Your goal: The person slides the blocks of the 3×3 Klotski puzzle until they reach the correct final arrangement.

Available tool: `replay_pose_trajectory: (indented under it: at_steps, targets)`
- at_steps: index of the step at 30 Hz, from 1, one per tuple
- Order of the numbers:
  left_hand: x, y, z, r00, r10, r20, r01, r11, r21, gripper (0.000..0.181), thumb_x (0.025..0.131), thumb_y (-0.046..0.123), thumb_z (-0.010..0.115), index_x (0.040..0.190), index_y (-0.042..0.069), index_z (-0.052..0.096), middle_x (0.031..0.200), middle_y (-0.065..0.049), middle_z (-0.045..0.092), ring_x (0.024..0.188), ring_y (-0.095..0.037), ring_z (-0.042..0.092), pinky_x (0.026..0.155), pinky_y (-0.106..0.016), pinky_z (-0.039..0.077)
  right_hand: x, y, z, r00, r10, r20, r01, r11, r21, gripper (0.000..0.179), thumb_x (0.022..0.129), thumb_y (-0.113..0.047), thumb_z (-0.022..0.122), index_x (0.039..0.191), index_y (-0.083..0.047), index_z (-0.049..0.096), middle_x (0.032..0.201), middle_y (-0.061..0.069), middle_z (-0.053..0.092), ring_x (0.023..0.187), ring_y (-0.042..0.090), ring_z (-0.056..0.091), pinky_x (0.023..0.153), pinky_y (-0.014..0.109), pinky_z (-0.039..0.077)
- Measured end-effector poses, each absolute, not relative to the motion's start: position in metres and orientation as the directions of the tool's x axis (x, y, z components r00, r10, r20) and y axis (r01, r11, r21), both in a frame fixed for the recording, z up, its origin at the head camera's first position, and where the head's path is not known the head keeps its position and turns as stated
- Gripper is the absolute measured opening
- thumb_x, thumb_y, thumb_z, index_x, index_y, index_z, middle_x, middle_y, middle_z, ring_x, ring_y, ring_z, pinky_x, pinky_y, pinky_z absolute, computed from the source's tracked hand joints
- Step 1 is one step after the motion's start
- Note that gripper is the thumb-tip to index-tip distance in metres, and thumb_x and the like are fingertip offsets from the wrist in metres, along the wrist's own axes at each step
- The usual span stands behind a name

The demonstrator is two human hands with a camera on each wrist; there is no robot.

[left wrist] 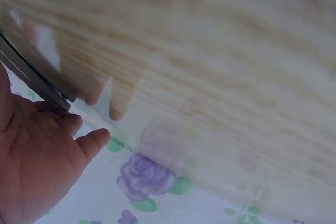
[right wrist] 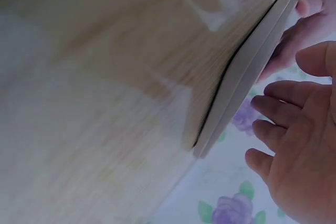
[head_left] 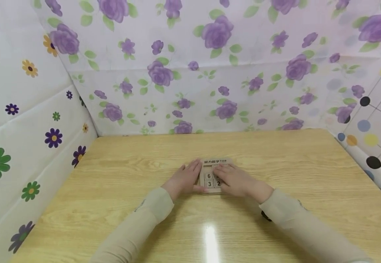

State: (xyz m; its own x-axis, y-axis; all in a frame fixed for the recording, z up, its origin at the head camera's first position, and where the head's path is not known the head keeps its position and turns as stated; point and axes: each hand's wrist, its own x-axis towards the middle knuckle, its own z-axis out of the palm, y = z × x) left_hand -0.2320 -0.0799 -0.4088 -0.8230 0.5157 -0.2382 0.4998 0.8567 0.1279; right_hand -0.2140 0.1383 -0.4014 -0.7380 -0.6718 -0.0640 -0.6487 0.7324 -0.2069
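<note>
A number sliding puzzle (head_left: 214, 161) with a pale frame and printed characters along its top lies on the table. Tiles marked 6, 3 and 2 show; the others are mostly covered by fingers. My left hand (head_left: 185, 179) rests along the puzzle's left side, fingers extended near the upper corner and thumb at the lower corner. Over the right half of the tiles lies my right hand (head_left: 237, 179), its fingertips touching them. The left wrist view has the puzzle's edge (left wrist: 32, 75) beside the left palm. In the right wrist view, the right fingers are loosely bent above the puzzle's side (right wrist: 236, 82).
The glossy wood-grain table (head_left: 137, 153) reaches back to a curtain (head_left: 177, 98) with purple flowers. A flowered white sheet (head_left: 39, 109) borders it on the left, and a dotted sheet (head_left: 371, 124) on the right. Something small and black (head_left: 266, 216) shows under the right cuff.
</note>
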Motion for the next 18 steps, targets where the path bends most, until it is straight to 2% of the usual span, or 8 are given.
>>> replay_pose_trajectory:
  at_steps: [4, 12, 18]
  targets:
    - [-0.232, -0.081, -0.411, -0.825, 0.513, -0.237, 0.495, 0.859, 0.132, 0.105, 0.081, 0.070, 0.051, 0.153, 0.005, 0.009, 0.161, -0.010, 0.004, 0.148, -0.023, 0.008, 0.119, -0.048, 0.017, -0.220, 0.142, -0.403, -0.750, -0.654, -0.100, -0.624, 0.750, -0.220, 0.056, 0.094, -0.021, 0.043, 0.145, 0.002, 0.035, 0.152, 0.016, 0.032, 0.143, 0.034, 0.024, 0.119, 0.051, 0.015]
    - [-0.234, -0.083, -0.410, -0.820, 0.528, -0.220, 0.518, 0.849, 0.107, 0.106, 0.081, 0.071, 0.050, 0.153, 0.005, 0.008, 0.160, -0.011, 0.006, 0.148, -0.024, 0.009, 0.118, -0.048, 0.018, -0.224, 0.138, -0.400, -0.718, -0.689, -0.098, -0.668, 0.722, -0.180, 0.059, 0.092, -0.022, 0.045, 0.144, 0.003, 0.036, 0.151, 0.017, 0.034, 0.142, 0.035, 0.027, 0.117, 0.053, 0.017]
    - [-0.234, -0.080, -0.411, -0.814, 0.533, -0.233, 0.527, 0.845, 0.093, 0.106, 0.082, 0.072, 0.048, 0.153, 0.005, 0.008, 0.160, -0.011, 0.005, 0.148, -0.024, 0.009, 0.118, -0.049, 0.019, -0.223, 0.128, -0.401, -0.712, -0.691, -0.125, -0.672, 0.722, -0.165, 0.060, 0.091, -0.023, 0.045, 0.145, 0.001, 0.034, 0.153, 0.015, 0.031, 0.143, 0.032, 0.026, 0.119, 0.049, 0.017]
